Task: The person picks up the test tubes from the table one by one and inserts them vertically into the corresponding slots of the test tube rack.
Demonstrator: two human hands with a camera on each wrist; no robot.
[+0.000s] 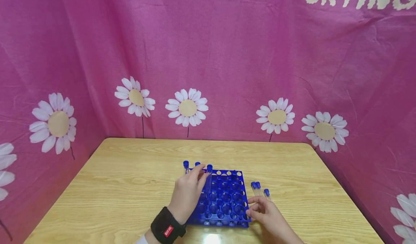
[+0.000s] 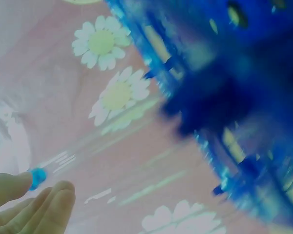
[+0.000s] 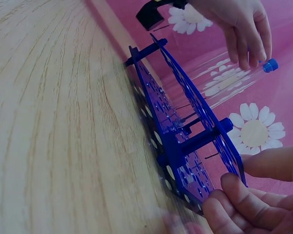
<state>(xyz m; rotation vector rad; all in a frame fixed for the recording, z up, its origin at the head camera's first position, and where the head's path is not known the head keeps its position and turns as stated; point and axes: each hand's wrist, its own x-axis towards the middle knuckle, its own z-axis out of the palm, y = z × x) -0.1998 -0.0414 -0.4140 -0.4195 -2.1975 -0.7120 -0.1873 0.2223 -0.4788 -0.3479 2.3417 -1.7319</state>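
Observation:
A blue test tube rack [image 1: 224, 197] stands on the table. My left hand [image 1: 186, 191] is over its left part, with thumb and fingers about the upper end of a clear, blue-capped test tube [image 1: 209, 169]. This tube stands nearly upright with its lower end in the rack; in the left wrist view its blue cap [image 2: 37, 178] shows between thumb and fingers. Two more capped tubes [image 1: 186, 164] stand at the rack's back left, partly behind the hand. My right hand [image 3: 254, 200] grips the rack's right edge between thumb and fingers.
Several clear tubes with blue caps [image 1: 256, 185] lie on the wooden table [image 1: 130, 175] to the right of the rack, beside my right hand. A pink curtain [image 1: 221, 56] with daisies hangs behind the table and along its sides. A black band [image 1: 167, 226] wraps my left wrist.

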